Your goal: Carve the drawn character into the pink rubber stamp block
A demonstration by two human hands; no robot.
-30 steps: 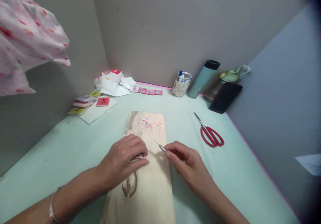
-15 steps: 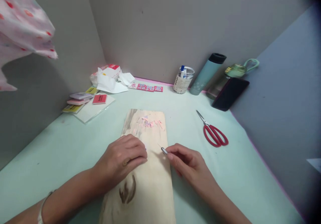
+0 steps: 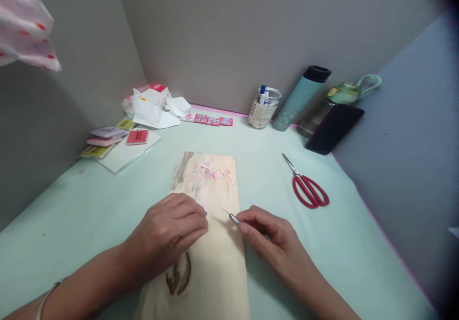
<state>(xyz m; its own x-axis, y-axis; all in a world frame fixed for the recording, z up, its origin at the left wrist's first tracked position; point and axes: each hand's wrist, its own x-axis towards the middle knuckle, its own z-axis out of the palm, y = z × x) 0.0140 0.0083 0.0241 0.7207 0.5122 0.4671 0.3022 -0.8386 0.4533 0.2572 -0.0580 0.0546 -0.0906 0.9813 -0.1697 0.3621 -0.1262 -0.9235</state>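
Observation:
A pale wooden board (image 3: 211, 258) lies lengthwise on the mint-green table (image 3: 89, 205). My left hand (image 3: 168, 231) rests palm down on the board, fingers curled over a small pink piece that barely shows at the fingertips. My right hand (image 3: 268, 236) pinches a thin craft knife (image 3: 230, 216), whose fine tip points left toward my left fingertips, just above the board. Pink paper scraps (image 3: 215, 172) are scattered at the board's far end.
Red scissors (image 3: 306, 188) lie right of the board. At the back stand a jar (image 3: 263, 107), a teal flask (image 3: 299, 97), a black phone (image 3: 333, 128) and a green cup (image 3: 349, 90). Coloured paper pads (image 3: 111, 138) and crumpled wrappers (image 3: 154, 104) sit back left. Grey partitions close in.
The view has drifted, so the table items sit slightly higher and to the right. My left hand now covers the pink piece almost fully. The knife hand stays put.

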